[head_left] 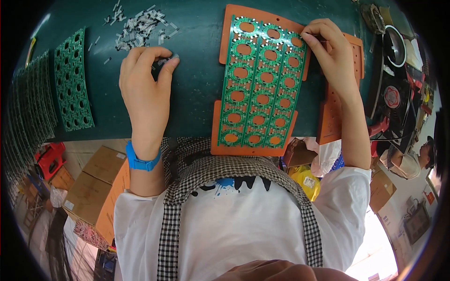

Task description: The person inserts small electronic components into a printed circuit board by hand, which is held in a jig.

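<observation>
A green circuit board panel point(253, 89) with rows of round cut-outs lies on an orange fixture plate point(225, 42). My right hand point(330, 51) is at the panel's far right corner, thumb and forefinger pinched together over the last cut-out. Whatever is between those fingertips is too small to make out. My left hand point(145, 79), with a blue wristband point(143, 161), is curled just above the bench, left of the panel. Between its thumb and fingers are a few small clear-and-dark components point(161, 62). Beyond it lies a loose pile of similar components point(145, 27).
Another green panel point(72, 82) lies at the left, beside a row of upright boards point(30, 103). A second orange plate point(328, 122) lies under my right forearm. Black equipment point(391, 93) stands at the far right. Cardboard boxes point(96, 180) sit below the bench, where another person point(405, 161) shows at right.
</observation>
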Tool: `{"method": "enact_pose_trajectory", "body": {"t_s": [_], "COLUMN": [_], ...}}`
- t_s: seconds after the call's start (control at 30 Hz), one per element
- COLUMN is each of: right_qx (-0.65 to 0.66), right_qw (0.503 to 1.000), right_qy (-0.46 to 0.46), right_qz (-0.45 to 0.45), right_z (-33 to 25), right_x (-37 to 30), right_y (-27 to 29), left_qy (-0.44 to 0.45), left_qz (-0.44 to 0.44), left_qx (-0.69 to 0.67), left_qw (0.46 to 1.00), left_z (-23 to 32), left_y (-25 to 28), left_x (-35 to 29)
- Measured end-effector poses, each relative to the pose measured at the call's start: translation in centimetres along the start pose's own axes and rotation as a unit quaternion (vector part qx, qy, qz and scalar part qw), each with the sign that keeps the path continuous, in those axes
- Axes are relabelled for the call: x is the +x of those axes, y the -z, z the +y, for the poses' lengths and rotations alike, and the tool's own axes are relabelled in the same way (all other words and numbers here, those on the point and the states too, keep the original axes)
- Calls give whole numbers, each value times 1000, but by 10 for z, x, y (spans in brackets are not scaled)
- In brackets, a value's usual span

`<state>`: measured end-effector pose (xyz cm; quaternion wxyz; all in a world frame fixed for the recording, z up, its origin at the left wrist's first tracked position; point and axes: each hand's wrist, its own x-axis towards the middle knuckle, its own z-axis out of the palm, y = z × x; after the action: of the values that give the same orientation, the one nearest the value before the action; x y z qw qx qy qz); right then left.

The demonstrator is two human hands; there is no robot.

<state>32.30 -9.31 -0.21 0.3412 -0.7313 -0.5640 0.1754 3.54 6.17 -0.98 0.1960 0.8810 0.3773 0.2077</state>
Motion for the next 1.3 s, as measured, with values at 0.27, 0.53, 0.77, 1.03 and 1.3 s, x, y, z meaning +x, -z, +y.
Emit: {"method": "enact_pose_trajectory", "body": {"t_s": [0.27,0.53,0.77,1.03,1.3], "right_qx": [-57,-218,131,121,89], "right_qw": [997,960,991,989,995], "right_qy": [33,142,34,74,35], "right_qz": [38,106,-11,44,35], "right_z": [3,-10,-76,-79,-86], "right_x": [-2,-9,-13,-25,-36], "right_y": [-8,-15,-37,-47,-47], "left_qy": [-67,139,176,210,168], "left_qz": [44,-48,-166,-172,-140], "left_qx": [-42,-498,-630,-621,-586], "left_qw": [996,855,738,735,780], "left_z": [-3,24,54,72,80], "left_y": [-8,-2,-10,-12,-6], "left_x": [8,11,4,-5,-9]}}
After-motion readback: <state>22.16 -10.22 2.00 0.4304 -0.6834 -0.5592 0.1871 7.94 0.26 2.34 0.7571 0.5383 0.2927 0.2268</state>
